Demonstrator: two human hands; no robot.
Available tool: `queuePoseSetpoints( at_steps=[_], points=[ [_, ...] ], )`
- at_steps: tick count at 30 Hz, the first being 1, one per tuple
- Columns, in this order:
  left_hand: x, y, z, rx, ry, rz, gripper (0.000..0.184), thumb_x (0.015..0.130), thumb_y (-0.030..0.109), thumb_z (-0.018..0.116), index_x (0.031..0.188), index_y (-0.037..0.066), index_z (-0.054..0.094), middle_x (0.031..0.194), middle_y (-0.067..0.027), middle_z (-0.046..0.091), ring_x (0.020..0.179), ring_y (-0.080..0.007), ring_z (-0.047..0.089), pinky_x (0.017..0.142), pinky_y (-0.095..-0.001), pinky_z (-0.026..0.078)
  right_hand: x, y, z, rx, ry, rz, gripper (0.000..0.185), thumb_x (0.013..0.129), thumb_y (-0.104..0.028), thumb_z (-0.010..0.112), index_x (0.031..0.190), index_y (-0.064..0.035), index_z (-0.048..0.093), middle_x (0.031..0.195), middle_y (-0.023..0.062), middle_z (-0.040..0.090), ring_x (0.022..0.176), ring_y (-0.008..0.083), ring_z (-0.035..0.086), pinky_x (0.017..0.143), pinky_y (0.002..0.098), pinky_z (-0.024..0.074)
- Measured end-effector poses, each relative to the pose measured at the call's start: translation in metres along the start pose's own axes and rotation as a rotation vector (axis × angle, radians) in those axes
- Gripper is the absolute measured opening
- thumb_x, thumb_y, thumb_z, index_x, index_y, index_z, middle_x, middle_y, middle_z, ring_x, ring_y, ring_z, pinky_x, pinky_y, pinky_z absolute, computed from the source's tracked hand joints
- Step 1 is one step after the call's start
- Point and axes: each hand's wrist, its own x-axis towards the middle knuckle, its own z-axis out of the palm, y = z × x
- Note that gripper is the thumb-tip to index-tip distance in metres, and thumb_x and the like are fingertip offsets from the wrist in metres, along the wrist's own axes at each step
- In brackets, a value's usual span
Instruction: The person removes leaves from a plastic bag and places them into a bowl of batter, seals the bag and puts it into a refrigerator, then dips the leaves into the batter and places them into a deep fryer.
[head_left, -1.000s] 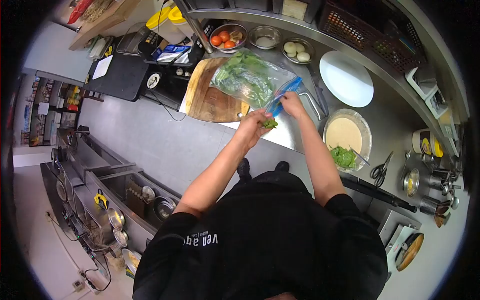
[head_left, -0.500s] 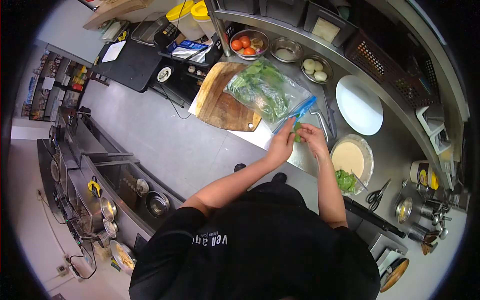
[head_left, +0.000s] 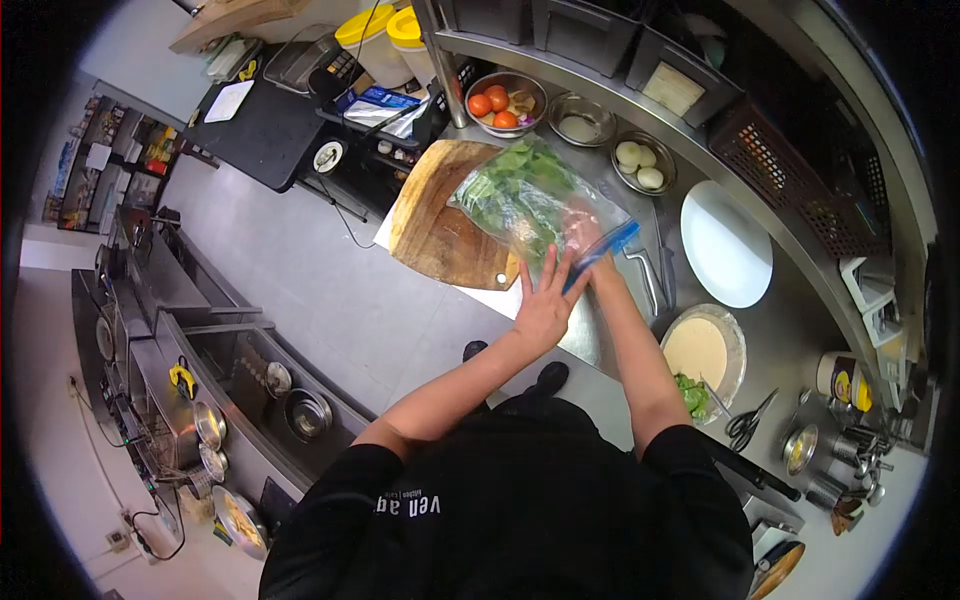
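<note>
A clear zip bag (head_left: pixel 500 200) of green leaves lies partly on the wooden cutting board (head_left: pixel 425 225), its blue zip edge towards me. My left hand (head_left: pixel 545 308) rests with fingers spread at the bag's near edge. Through the mouth of the bag goes my right hand (head_left: pixel 580 228), seen dimly behind the plastic among the leaves; its fingers are too blurred to make out. Right of the bag lie a metal-handled tool (head_left: pixel 645 275) and a knife (head_left: pixel 665 270). Nearer me, a bowl of pale batter (head_left: pixel 697 345) stands with green leaves (head_left: pixel 690 393) at its near rim.
At the back stand metal bowls with tomatoes (head_left: pixel 497 102), a pale substance (head_left: pixel 577 128) and peeled onions (head_left: pixel 640 163). A white oval plate (head_left: pixel 727 245) lies at the right, with scissors (head_left: pixel 748 425) nearer me. A shelf with dark bins (head_left: pixel 585 35) overhangs the back of the counter.
My right hand has gone from the bag's edge, where it held a small green leaf beside my left hand, into the bag. My left hand has spread and shifted nearer me. The view has shifted slightly.
</note>
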Motion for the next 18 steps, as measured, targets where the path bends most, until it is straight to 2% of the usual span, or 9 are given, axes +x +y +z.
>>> queuePoseSetpoints(
  at_steps=[1,3,4,5,7,10,11,13,18],
  points=[
    [0.001,0.000,0.000,0.002,0.002,-0.007,0.053,0.078,0.003,0.046,0.131,0.006,0.046,0.150,-0.0186,0.012,0.139,-0.0410,0.005,0.099,-0.0711,0.009,0.007,-0.003,-0.001,0.001,-0.002,-0.008,0.046,0.080,-0.008,0.052,0.125,0.0012,0.047,0.131,0.0220,0.044,0.117,0.0394,0.044,0.100,0.0444,0.0361],
    [0.003,0.001,-0.001,-0.044,0.006,-0.010,0.054,0.078,0.002,0.045,0.131,0.009,0.047,0.150,-0.0193,0.013,0.139,-0.0411,0.004,0.100,-0.0710,0.010,0.023,-0.013,0.000,0.019,0.579,0.033,0.052,0.080,-0.011,0.054,0.128,0.0037,0.042,0.128,0.0274,0.043,0.117,0.0431,0.043,0.102,0.0472,0.0334],
    [0.004,0.001,-0.001,-0.016,0.005,-0.035,0.053,0.078,0.001,0.045,0.131,0.008,0.047,0.149,-0.0203,0.013,0.139,-0.0411,0.004,0.099,-0.0713,0.010,0.035,-0.015,-0.001,0.048,0.490,0.156,0.056,0.080,-0.012,0.054,0.132,0.0032,0.037,0.127,0.0308,0.041,0.113,0.0465,0.043,0.099,0.0492,0.0348],
    [0.005,0.000,-0.001,-0.011,0.002,-0.043,0.053,0.078,0.001,0.045,0.131,0.008,0.047,0.149,-0.0203,0.013,0.139,-0.0411,0.004,0.099,-0.0713,0.010,0.041,-0.018,-0.001,0.056,0.488,0.152,0.056,0.080,-0.012,0.054,0.132,0.0032,0.037,0.127,0.0308,0.041,0.113,0.0465,0.043,0.099,0.0492,0.0348],
    [0.006,-0.001,-0.003,0.030,-0.073,-0.093,0.052,0.078,0.001,0.045,0.130,0.005,0.047,0.149,-0.0212,0.013,0.139,-0.0411,0.005,0.099,-0.0715,0.011,0.049,-0.017,0.007,0.093,0.571,0.243,0.048,0.078,-0.012,0.056,0.124,0.0019,0.047,0.131,0.0288,0.040,0.108,0.0430,0.050,0.091,0.0493,0.0395],
    [0.005,-0.004,-0.003,0.019,-0.047,-0.055,0.051,0.079,0.002,0.046,0.130,0.000,0.045,0.148,-0.0217,0.014,0.138,-0.0417,0.006,0.099,-0.0711,0.011,0.055,-0.007,0.005,-0.146,0.334,0.153,0.044,0.079,-0.018,0.060,0.119,-0.0030,0.055,0.125,0.0259,0.048,0.103,0.0412,0.053,0.085,0.0476,0.0423],
    [0.004,-0.004,-0.002,0.022,-0.048,-0.059,0.051,0.079,0.002,0.046,0.130,0.000,0.045,0.148,-0.0217,0.014,0.138,-0.0417,0.006,0.099,-0.0711,0.011,0.059,-0.008,0.005,-0.142,0.333,0.149,0.044,0.079,-0.018,0.060,0.119,-0.0030,0.055,0.125,0.0259,0.048,0.103,0.0412,0.053,0.085,0.0476,0.0423],
    [0.002,-0.005,-0.001,0.017,-0.042,-0.044,0.052,0.079,0.002,0.046,0.130,-0.005,0.041,0.148,-0.0221,0.015,0.138,-0.0424,0.008,0.100,-0.0699,0.012,0.066,-0.017,-0.004,0.313,0.535,0.450,0.040,0.083,-0.030,0.058,0.117,-0.0090,0.058,0.115,0.0232,0.055,0.097,0.0392,0.054,0.086,0.0449,0.0423],
    [0.004,-0.002,-0.008,-0.049,-0.061,-0.050,0.053,0.081,0.003,0.044,0.133,-0.009,0.035,0.147,-0.0224,0.017,0.137,-0.0420,0.011,0.102,-0.0666,0.012,0.070,-0.027,-0.035,0.543,0.461,0.498,0.035,0.082,-0.033,0.061,0.105,-0.0063,0.064,0.096,0.0179,0.063,0.089,0.0359,0.059,0.080,0.0421,0.0451]
  ],
)
